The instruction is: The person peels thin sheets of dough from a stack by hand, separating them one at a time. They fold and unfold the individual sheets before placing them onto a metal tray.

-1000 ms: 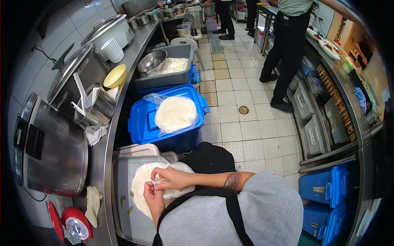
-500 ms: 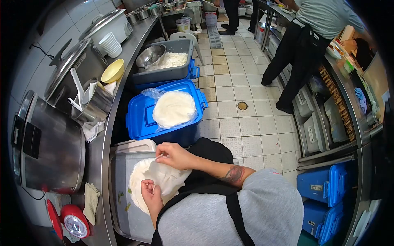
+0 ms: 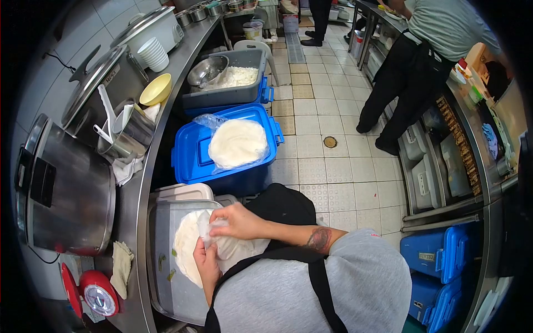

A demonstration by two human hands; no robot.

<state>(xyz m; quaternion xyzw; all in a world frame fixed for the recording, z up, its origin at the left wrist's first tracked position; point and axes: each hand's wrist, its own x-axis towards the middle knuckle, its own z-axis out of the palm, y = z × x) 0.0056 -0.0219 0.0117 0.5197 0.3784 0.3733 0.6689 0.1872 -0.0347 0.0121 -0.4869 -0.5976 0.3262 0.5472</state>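
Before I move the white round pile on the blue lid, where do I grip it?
Probably low, under the clear plastic at its edge, from left and right together: the white round pile lies broad and flat on the blue lid, showing no handle.

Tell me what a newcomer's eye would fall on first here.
Probably the bright blue lid beyond the tray, with a round white pile on clear plastic upon it. Below the picture's centre, the left hand and right hand hold a thin white sheet. The red scale at lower left, on the steel counter, also stands out.
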